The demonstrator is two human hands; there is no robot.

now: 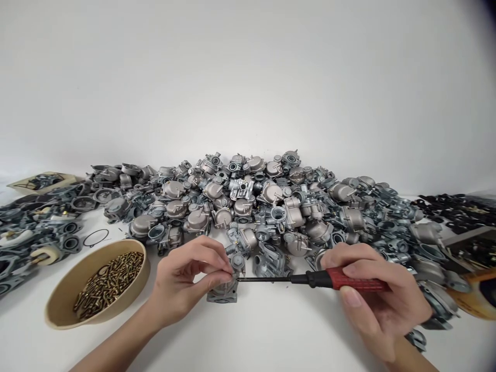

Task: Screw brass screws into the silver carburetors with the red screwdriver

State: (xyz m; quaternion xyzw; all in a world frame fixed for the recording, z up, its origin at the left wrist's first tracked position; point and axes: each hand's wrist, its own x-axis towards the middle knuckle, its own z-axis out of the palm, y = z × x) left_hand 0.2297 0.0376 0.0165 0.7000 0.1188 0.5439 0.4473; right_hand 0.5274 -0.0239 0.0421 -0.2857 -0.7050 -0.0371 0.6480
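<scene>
My right hand (pixel 375 299) is wrapped round the red and black handle of a screwdriver (pixel 352 283), which lies nearly level. The thin dark shaft points left, its tip meeting the fingertips of my left hand (pixel 189 279). There the thumb and index finger are pinched together; whatever is between them is too small and hidden to name. Just below and behind those fingertips a grey metal carburetor (pixel 223 295) stands on the white table, partly covered by the left hand. To the left is a beige bowl (pixel 145 268) of small brass-coloured screws (pixel 110 284).
A long heap of carburetors (pixel 240 201) spreads across the table behind my hands. More metal parts (pixel 50 232) and a thin black ring (pixel 96 237) lie left. Black pieces (pixel 457 209), a tray (pixel 473 243) and a yellow container (pixel 475 299) are at right. A white wall (pixel 248 77) rises behind.
</scene>
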